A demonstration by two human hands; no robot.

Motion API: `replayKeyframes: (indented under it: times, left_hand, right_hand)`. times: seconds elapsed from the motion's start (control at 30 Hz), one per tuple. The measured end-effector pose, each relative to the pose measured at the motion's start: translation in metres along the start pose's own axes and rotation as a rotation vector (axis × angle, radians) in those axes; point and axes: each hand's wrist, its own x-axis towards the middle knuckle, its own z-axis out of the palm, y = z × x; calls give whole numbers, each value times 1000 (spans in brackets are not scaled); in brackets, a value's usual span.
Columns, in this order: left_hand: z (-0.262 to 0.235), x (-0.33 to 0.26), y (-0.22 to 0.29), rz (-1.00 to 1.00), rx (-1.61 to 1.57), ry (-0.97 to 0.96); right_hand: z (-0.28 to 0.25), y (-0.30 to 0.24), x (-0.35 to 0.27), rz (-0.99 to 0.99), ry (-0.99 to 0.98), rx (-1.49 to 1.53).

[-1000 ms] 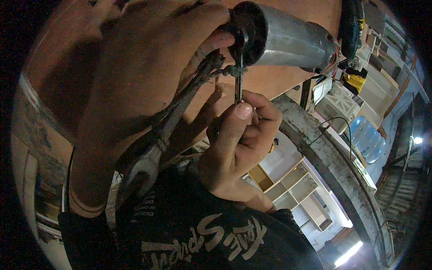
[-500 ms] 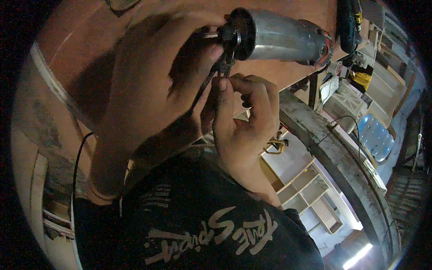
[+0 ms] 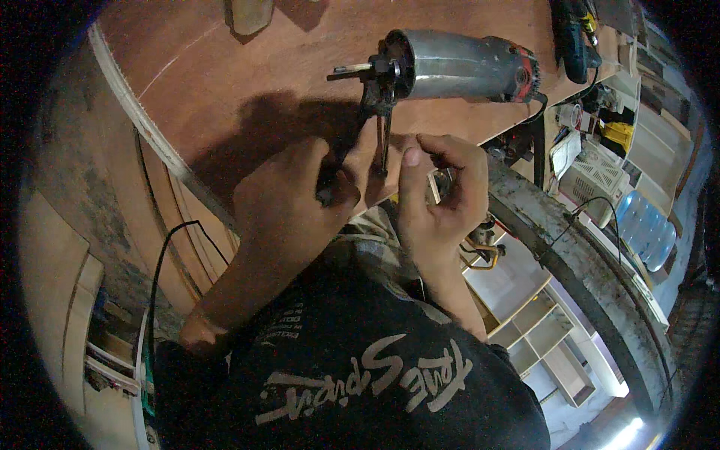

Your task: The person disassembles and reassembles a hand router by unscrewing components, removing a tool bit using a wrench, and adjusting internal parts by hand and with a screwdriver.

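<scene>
We held both flat steel spanners [image 3: 382,142] firmly, left hand [image 3: 296,199] and right hand [image 3: 439,184] gripping them, judging steady opposing pressure best at the silver cylindrical router's [image 3: 461,66] collet on the brown bench [image 3: 247,82].

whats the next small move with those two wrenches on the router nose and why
Probably squeeze the two handles toward each other. The left hand grips a dark flat wrench and the right hand a thin steel wrench; both run up to the collet end of the silver cylindrical router motor lying on the reddish-brown board. Whether that loosens or tightens cannot be told.
</scene>
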Motion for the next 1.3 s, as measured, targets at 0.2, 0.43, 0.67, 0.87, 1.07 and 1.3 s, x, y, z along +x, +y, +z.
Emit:
replayKeyframes:
  times: [0.2, 0.43, 0.67, 0.87, 1.07, 1.3]
  left_hand:
    - [-18, -1, 3, 222, -233, 272]
    - [-8, -17, 19, 423, -224, 256]
    - [40, -38, -32, 410, -594, 252]
    - [19, 2, 2, 217, 110, -1]
    - [48, 18, 4, 252, -49, 115]
    - [26, 21, 16, 152, 38, -26]
  right_hand:
    - [-4, -31, -3, 203, -129, 145]
    - [-2, -48, 19, 748, -496, 642]
    - [-16, -35, 24, 777, -578, 557]
    - [-28, -40, 16, 518, -467, 300]
    - [-43, -45, 35, 365, -367, -143]
    - [-64, -9, 88, -175, -286, -306]
